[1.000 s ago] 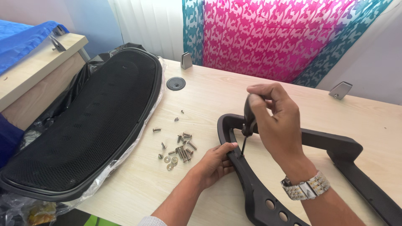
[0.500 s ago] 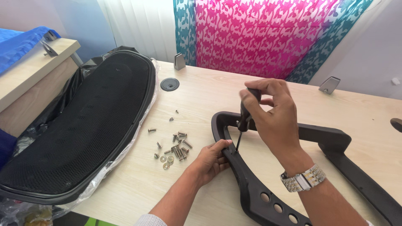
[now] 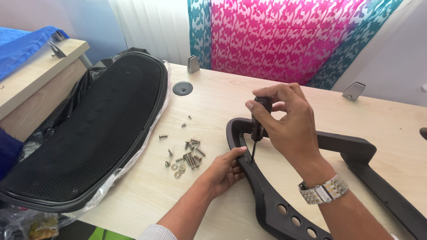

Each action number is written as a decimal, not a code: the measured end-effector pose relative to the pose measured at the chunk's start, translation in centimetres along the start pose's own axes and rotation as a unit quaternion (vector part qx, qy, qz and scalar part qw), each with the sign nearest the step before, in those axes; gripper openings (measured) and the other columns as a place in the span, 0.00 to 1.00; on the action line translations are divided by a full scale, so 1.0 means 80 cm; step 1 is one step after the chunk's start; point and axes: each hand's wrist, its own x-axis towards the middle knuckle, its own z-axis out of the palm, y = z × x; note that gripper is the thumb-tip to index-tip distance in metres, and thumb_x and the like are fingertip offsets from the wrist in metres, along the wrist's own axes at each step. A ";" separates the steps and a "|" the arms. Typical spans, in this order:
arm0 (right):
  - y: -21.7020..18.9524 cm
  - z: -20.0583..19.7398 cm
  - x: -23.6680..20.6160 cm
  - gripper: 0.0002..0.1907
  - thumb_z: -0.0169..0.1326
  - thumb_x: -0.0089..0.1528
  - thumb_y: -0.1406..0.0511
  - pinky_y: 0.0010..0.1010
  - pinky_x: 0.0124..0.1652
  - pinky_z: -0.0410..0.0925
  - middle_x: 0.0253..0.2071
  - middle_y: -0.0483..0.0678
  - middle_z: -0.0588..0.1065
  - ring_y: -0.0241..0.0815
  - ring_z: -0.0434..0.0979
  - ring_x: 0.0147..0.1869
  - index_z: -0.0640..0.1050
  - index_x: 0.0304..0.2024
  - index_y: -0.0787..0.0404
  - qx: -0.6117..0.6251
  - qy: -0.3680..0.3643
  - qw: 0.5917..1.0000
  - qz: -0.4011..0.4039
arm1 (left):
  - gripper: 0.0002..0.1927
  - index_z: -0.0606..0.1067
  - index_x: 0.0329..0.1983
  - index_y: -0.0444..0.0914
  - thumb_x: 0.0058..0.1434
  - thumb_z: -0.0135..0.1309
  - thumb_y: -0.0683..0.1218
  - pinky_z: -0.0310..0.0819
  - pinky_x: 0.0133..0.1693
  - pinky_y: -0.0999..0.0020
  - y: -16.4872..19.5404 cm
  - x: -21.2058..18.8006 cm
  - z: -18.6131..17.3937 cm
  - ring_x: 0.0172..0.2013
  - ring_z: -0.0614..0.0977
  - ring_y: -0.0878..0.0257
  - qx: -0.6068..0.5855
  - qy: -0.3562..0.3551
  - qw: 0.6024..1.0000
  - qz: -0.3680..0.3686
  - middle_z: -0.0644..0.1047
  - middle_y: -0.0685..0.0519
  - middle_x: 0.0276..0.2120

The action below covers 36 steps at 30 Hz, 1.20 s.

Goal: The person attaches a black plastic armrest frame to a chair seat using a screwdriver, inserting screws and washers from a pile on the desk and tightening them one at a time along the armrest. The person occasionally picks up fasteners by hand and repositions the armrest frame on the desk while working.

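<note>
A black plastic chair frame lies flat on the pale wooden table. My right hand grips a black-handled screwdriver held upright, its tip down on the frame's left curve. My left hand pinches that curved edge right beside the tip, holding the frame still. A steel watch sits on my right wrist. Whatever is under the tip is too small to see.
Several loose screws and washers lie left of the frame. A black mesh chair seat in clear plastic wrap rests at the table's left. A round black cable grommet is behind them. A pink and teal curtain hangs at the back.
The camera view has shifted slightly. My right hand has lowered a little with the screwdriver; both hands stay on the same spot of the frame.
</note>
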 end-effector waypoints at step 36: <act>0.005 -0.001 -0.012 0.11 0.61 0.65 0.62 0.31 0.40 0.72 0.43 0.51 0.75 0.39 0.75 0.45 0.82 0.47 0.60 -0.023 0.045 0.999 0.002 | 0.21 0.74 0.44 0.36 0.62 0.57 0.58 0.79 0.49 0.64 -0.007 0.013 -0.004 0.39 0.82 0.62 0.029 -0.002 0.999 0.018 0.79 0.51 0.36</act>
